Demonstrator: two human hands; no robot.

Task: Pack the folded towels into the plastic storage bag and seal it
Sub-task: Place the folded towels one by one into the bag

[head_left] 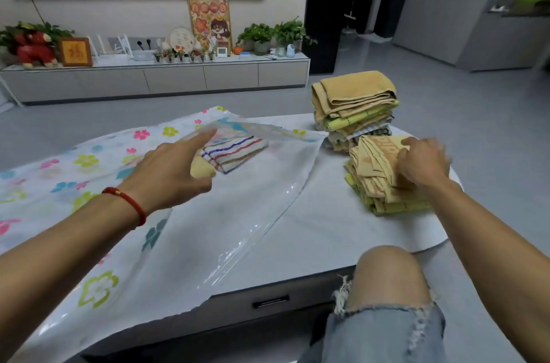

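Plastic flap: left hand [166, 172] pinches storage bag [238, 214] mouth open; may sag shut.
Towel stack [384, 181], 3 o'clock: right hand [422, 163] grasps top; may unfold.

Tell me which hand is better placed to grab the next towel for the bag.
Right, probably. The right hand already rests on the near towel stack, while the left hand is lifting the storage bag open.

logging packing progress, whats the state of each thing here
bag: unsealed, top layer lifted
striped towel: folded, inside the bag
near stack: folded, outside the bag, top towel gripped
far stack: folded, untouched
left hand: holding the bag open
right hand: fingers closed on the near stack
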